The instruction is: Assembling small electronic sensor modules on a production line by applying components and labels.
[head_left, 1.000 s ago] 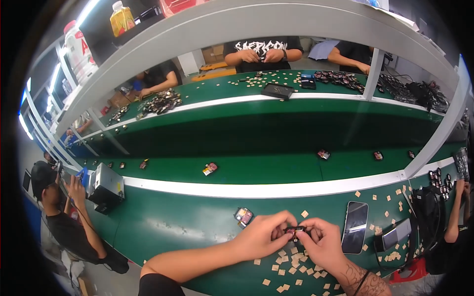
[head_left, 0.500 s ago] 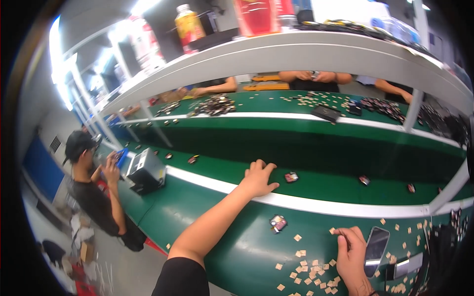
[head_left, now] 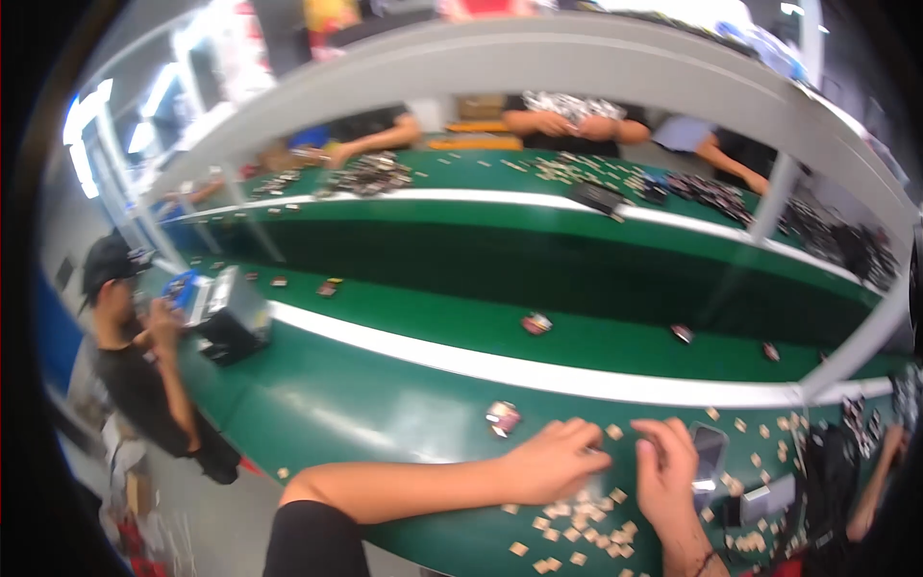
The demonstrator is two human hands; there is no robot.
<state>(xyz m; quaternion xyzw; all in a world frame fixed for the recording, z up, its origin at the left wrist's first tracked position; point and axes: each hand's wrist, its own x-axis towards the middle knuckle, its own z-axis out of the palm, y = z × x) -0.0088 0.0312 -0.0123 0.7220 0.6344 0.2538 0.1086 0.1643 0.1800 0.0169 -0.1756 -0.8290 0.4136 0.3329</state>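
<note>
Finds the left hand over the near part of the green bench, reaching in from the left with palm down and fingers bent toward the right; cannot tell from this angle the state of its grip, with the fingertips partly hidden and blurred. Places the right hand just to the right, fingers curved toward the left, thumb and forefinger apart. Records pale square pieces scattered on the near bench, most densely below and between both hands, with a single pale square between the hands at fingertip level. Locates a small dark-and-red module on the bench, left of and beyond the left hand's fingers, apart from both hands. Notes a phone just right of the right hand, partly covered by it, and a grey box-shaped device farther right. Observes, beyond the white rail, a similar module in the green lane, in a spaced row with others to left and right. Logs at the far left a co-worker in a black cap, beside a grey metal case.
</note>
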